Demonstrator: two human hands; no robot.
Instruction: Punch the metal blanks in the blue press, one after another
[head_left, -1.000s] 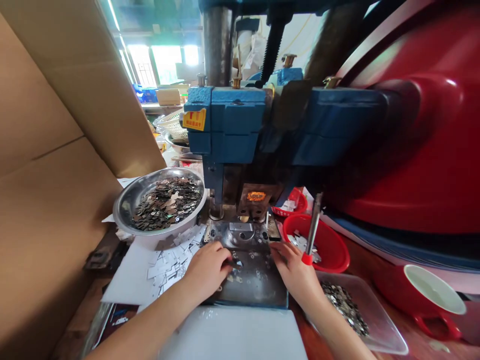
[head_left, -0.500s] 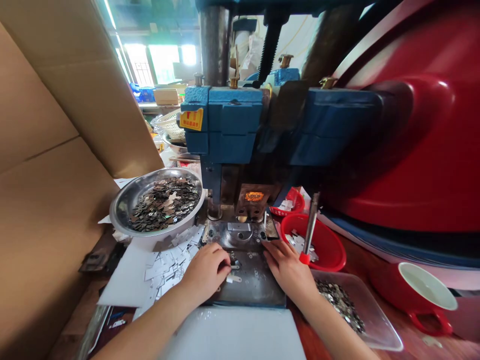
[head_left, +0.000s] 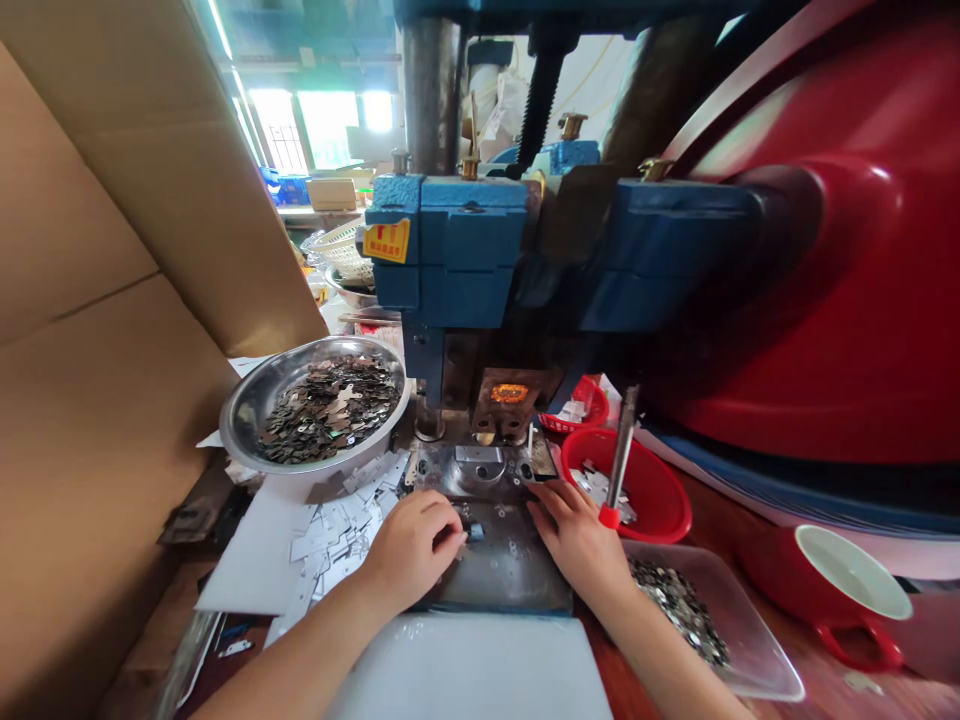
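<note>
My left hand (head_left: 417, 548) is over the left side of the dark steel plate (head_left: 510, 575) of a blue press (head_left: 469, 240). Its thumb and fingers are curled together, and what they hold, if anything, is hidden. A small dark piece (head_left: 473, 531) shows by the fingertips. My right hand (head_left: 581, 535) rests on the plate's right edge, fingers stretched out and holding nothing. Beyond both hands is the die block (head_left: 480, 470), under the raised press head. Loose flat metal pieces (head_left: 337, 540) lie on white sheeting left of my left hand.
A steel bowl (head_left: 236, 425) of dark metal parts stands at left beside cardboard (head_left: 112, 400). At right are a red basket (head_left: 671, 500), an upright metal rod with a red base (head_left: 621, 460), a clear tray (head_left: 757, 640) of small parts and a red mug (head_left: 787, 590). A large red wheel (head_left: 825, 300) rises behind.
Small bright metal pieces that lay on the plate by my left fingertips no longer show. My left hand has shifted slightly, with thumb and fingers closer together. My right hand stays nearly still.
</note>
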